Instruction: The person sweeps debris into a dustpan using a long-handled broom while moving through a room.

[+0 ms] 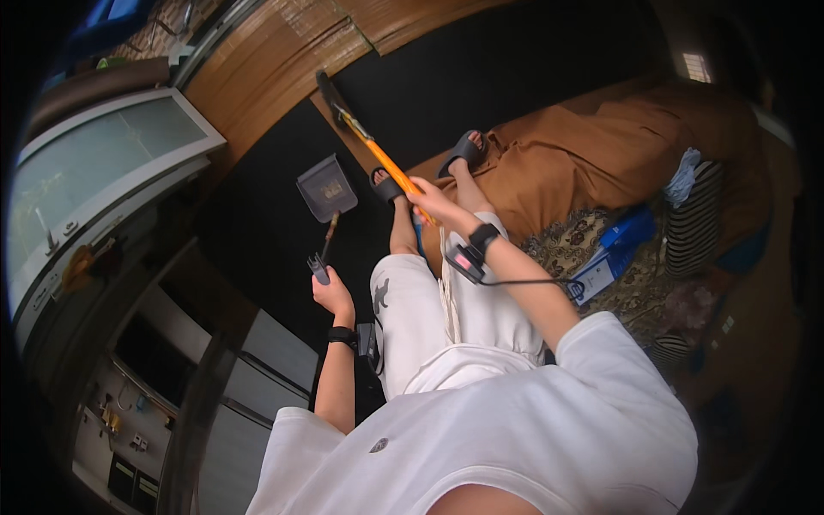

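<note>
My left hand [335,293] is closed round the dark grip of a long-handled dustpan. The grey pan [319,190] lies on the dark floor, ahead and to the left of my feet. In my right hand [436,204] is a broom with an orange handle [386,161], fingers wrapped round its upper end. The handle slants away to the far left. Its dark broom head [331,96] rests near the border of the black and brown flooring, beyond the dustpan; the two are apart. Whether any dirt lies in the pan is too unclear to tell.
Both my feet, in dark slippers [386,184], stand close to the broom handle. On the right is a bed or couch with a brown cover [558,172], a blue-and-white bag [601,266] and striped cloth [693,219]. To the left stands a white cabinet [112,146] with glass doors.
</note>
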A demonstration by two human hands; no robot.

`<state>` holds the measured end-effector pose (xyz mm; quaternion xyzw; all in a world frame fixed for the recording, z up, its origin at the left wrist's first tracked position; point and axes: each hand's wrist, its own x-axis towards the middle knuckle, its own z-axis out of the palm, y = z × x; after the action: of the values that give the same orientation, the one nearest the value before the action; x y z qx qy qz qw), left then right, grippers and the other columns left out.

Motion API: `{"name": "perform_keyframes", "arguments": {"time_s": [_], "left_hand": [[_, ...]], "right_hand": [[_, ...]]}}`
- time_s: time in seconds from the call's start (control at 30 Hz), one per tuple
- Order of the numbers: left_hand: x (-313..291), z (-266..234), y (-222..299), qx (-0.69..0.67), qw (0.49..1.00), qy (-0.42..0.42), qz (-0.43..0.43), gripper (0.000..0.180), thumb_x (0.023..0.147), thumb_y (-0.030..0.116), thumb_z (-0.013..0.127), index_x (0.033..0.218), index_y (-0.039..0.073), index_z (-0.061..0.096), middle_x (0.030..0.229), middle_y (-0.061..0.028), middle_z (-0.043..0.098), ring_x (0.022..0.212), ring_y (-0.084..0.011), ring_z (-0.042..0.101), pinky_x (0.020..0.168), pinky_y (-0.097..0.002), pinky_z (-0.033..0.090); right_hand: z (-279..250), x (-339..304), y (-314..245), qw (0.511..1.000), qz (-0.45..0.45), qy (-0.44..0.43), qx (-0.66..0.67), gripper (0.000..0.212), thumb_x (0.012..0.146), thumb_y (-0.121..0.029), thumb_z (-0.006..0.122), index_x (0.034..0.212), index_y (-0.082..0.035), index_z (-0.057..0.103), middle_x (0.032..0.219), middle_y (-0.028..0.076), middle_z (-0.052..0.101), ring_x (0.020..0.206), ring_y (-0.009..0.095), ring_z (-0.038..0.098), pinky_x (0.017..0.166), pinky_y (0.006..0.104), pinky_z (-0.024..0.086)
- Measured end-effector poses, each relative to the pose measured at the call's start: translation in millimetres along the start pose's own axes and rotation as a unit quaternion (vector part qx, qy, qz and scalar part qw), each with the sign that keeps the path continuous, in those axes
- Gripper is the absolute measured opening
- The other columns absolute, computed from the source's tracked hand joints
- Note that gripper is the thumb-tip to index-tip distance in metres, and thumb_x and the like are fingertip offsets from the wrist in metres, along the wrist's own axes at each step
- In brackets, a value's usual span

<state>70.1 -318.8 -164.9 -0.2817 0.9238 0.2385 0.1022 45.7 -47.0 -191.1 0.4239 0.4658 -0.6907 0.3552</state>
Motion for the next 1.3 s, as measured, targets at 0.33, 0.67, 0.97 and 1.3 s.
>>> {"name": "perform_keyframes", "arguments": {"time_s": [0.33, 0.67, 0.97, 1.3], "left_hand": [[-29.0, -4.8, -1.1, 0.022, 0.998, 0.044, -0.026, 0.025, 0.078, 0.024, 0.06, 0.074, -0.001, 0.055, 0.065, -0.0171, 0.059, 0.06, -0.0357, 0.058, 0.056, -0.0416, 0.044], [-18.8, -5.0, 1.1, 0.02, 0.999, 0.045, -0.017, 0.026, 0.078, 0.027, 0.061, 0.073, 0.002, 0.056, 0.063, -0.0149, 0.059, 0.059, -0.0344, 0.058, 0.054, -0.0413, 0.044], [-13.7, -7.1, 0.1, 0.006, 0.999, 0.046, 0.008, 0.028, 0.079, 0.027, 0.061, 0.072, 0.001, 0.055, 0.061, -0.0141, 0.058, 0.055, -0.0311, 0.057, 0.052, -0.0384, 0.043], [-13.9, -16.5, -1.3, 0.003, 0.999, 0.035, -0.018, 0.026, 0.08, 0.026, 0.061, 0.077, 0.0, 0.058, 0.061, -0.0112, 0.057, 0.053, -0.0231, 0.054, 0.054, -0.0339, 0.042]], "right_hand": [[-89.1, -60.7, -1.2, 0.982, 0.089, 0.026, 0.168, 0.047, 0.091, -0.023, 0.047, 0.134, -0.022, 0.029, 0.065, 0.002, 0.044, 0.044, 0.007, 0.036, 0.038, 0.0193, 0.033], [-150.8, -123.1, -1.3, 0.991, 0.073, 0.09, 0.064, 0.049, 0.092, -0.022, 0.045, 0.136, -0.021, 0.025, 0.064, 0.001, 0.042, 0.043, 0.006, 0.036, 0.038, 0.0194, 0.032], [-65.4, -93.0, 20.1, 0.994, 0.077, -0.052, 0.058, 0.048, 0.093, -0.022, 0.043, 0.136, -0.02, 0.024, 0.065, 0.0, 0.042, 0.042, 0.005, 0.036, 0.039, 0.0185, 0.032], [-112.5, -74.6, 46.1, 0.989, 0.139, -0.026, 0.051, 0.046, 0.091, -0.023, 0.047, 0.133, -0.017, 0.029, 0.063, 0.002, 0.045, 0.042, 0.007, 0.037, 0.035, 0.0202, 0.031]]}}
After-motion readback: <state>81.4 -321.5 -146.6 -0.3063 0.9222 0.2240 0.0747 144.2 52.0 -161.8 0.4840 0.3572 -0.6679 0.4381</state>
